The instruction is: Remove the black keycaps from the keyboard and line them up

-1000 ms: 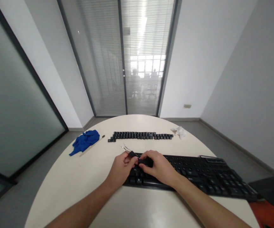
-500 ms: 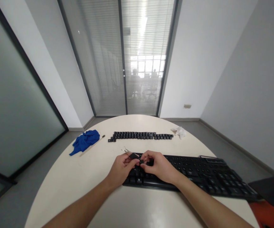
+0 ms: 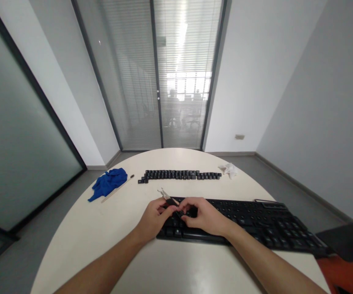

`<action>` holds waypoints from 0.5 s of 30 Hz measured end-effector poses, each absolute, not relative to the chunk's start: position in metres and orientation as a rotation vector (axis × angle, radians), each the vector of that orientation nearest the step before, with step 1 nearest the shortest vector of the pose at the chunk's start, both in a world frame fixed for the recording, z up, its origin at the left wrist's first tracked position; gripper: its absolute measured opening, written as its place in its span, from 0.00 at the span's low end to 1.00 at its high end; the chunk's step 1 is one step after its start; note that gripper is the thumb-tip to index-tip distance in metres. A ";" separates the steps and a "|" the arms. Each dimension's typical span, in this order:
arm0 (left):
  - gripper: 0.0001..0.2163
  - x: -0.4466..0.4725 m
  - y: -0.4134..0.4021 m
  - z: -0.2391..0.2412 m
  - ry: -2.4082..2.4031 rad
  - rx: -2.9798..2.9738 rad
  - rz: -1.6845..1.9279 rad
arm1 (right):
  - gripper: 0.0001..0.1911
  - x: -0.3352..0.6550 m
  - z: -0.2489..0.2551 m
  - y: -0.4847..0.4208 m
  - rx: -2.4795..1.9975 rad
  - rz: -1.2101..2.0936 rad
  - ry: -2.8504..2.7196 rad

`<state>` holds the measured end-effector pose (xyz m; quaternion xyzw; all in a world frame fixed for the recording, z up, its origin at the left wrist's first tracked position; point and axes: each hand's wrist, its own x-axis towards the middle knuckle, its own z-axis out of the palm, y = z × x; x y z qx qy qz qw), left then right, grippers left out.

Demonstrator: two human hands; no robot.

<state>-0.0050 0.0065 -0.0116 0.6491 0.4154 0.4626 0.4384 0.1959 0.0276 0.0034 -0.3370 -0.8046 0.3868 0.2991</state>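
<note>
Right hand sits slightly lower than half a second ago. Left hand pinches a black-handled wire tool, prongs pointing up and away. Right thumb and forefinger curl with a gap between; cannot tell whether they hold anything. Both over left end of keyboard. Judgement: steady wrists, light grip suit parts this small. Beyond: loose keycaps in rows, uncontained, directly on table; blue cloth, brush left; white tissue right.

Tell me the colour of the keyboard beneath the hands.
The keyboard is black; it shows best in the head view, the only one.
</note>
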 end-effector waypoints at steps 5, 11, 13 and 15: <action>0.08 -0.005 0.007 -0.012 1.055 1.631 1.153 | 0.13 0.195 0.002 0.028 -0.895 0.984 -2.130; 0.09 -0.007 0.007 -0.010 1.152 1.692 1.171 | 0.15 0.192 0.004 0.026 -0.985 0.900 -2.123; 0.10 -0.007 0.008 -0.011 1.166 1.678 1.172 | 0.14 0.191 0.004 0.025 -1.018 0.886 -2.121; 0.10 -0.006 0.009 -0.012 1.173 1.677 1.162 | 0.12 0.190 0.004 0.025 -1.039 0.889 -2.118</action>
